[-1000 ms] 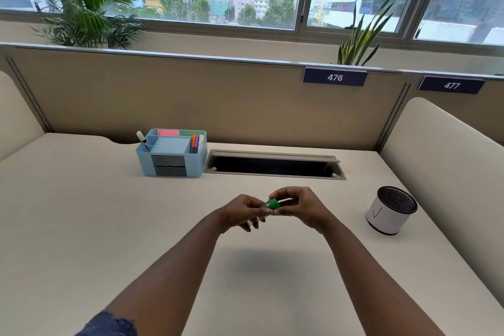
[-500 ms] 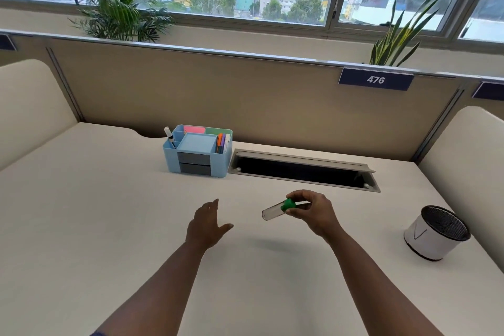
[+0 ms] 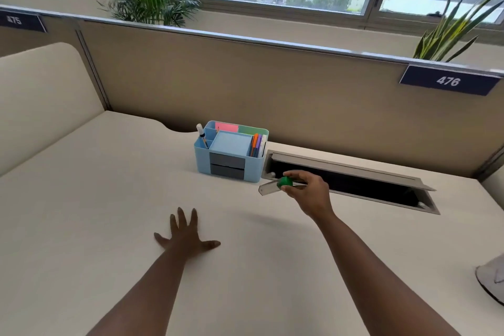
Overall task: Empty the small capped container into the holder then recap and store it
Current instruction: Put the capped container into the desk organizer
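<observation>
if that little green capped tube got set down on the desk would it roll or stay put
The tube looks slim and rounded, so it would probably roll if laid on its side on the smooth desk. The wider green cap might make it curve rather than run straight. It seems light: the right hand holds it out with just the fingers.

A dark blue plate (image 3: 447, 81) at the right of the frame, fixed to the top edge of the partition (image 3: 245, 84), reads "476" in white. A second dark plate (image 3: 20, 22) at the upper left is blurred; it seems to read "475".
</observation>
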`<state>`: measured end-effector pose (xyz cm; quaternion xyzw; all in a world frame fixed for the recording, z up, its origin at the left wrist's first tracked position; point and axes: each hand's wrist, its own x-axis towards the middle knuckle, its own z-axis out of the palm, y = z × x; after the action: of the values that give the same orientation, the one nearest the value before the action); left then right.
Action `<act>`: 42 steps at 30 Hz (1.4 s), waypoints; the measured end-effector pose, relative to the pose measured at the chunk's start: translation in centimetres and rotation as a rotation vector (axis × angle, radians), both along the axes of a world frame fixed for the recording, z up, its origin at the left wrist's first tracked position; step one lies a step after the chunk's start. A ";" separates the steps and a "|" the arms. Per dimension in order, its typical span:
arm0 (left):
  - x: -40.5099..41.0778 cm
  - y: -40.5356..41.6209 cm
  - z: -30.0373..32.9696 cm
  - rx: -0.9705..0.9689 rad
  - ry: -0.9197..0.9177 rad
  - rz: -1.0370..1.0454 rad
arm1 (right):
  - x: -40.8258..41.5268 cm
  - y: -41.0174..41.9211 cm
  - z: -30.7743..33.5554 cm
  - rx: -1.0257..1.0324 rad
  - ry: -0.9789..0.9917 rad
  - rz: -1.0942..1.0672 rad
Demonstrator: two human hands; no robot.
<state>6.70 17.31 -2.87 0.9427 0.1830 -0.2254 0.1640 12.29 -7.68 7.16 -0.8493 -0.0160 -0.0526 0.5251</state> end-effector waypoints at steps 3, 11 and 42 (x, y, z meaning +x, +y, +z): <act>0.6 1.2 -1.0 -0.007 -0.018 -0.037 | 1.9 2.7 0.1 -0.047 -0.032 0.001; 0.3 2.4 -4.4 0.045 -0.370 -0.036 | 6.9 9.4 0.0 0.045 -0.092 -0.038; 3.5 2.9 -5.4 0.080 -0.472 -0.102 | 14.2 20.2 -2.9 -0.737 -0.253 0.420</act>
<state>10.18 20.18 -8.27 0.9831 0.1005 0.0005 0.1531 26.54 12.53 4.23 -0.9450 -0.2700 -0.0390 0.1804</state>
